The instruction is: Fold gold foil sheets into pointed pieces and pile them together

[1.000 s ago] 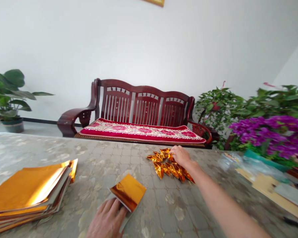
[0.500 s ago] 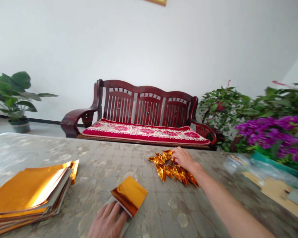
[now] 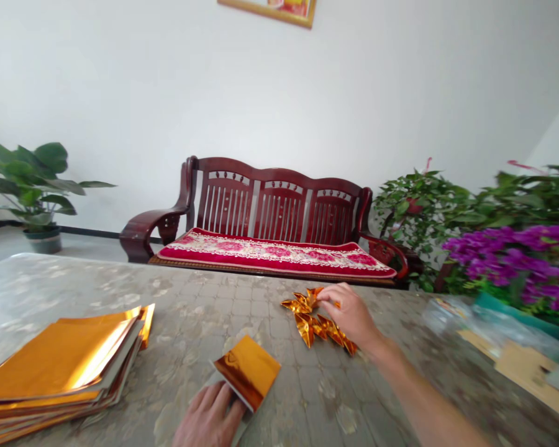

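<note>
Okay, so the right hand (image 3: 349,316) just lifted a bit off the heap of folded gold foil pieces (image 3: 310,321) on the mottled table top (image 3: 261,298). A moment ago it lay across them. Now the fingers are bunched at the heap's right side, though I can't tell if they've pinched anything. The heap also looks shorter at its lower right. The left hand (image 3: 208,417) barely moved, fingers clamped on a gold foil square (image 3: 246,372) just in front of the heap. A stack of foil sheets (image 3: 60,366) sits well left of the heap, with a red-cushioned wooden bench (image 3: 279,211) beyond it.
</note>
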A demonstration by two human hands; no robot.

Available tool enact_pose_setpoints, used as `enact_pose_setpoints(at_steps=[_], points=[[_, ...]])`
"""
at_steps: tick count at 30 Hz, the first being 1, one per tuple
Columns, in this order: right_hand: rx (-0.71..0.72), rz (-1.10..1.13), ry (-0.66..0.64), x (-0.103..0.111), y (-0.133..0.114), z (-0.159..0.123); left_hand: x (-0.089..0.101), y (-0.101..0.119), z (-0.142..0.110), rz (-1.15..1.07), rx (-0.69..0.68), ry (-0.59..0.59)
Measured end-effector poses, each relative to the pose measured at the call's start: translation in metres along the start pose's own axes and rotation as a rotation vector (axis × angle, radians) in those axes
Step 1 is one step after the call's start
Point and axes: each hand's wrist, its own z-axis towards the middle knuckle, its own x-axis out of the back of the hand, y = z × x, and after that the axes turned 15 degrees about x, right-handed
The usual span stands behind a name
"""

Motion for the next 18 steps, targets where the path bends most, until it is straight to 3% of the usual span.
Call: enact_pose_setpoints(at_steps=[6, 11, 14, 18], points=[[-0.003, 0.274, 0.232, 0.006, -0.054, 0.0, 0.004, 0.004, -0.002, -0.037, 0.041, 0.008], [0.005, 0.321, 0.274, 0.01, -0.078, 0.001, 0.005, 0.006, -0.003, -0.084, 0.019, 0.082], [0.008, 0.343, 0.276, 0.008, -0.093, -0.001, 0.011, 0.007, -0.005, -0.154, -0.045, 0.164], [-0.04, 0.465, 0.287, -0.002, -0.114, -0.003, 0.027, 0.008, -0.008, -0.336, -0.228, 0.294]])
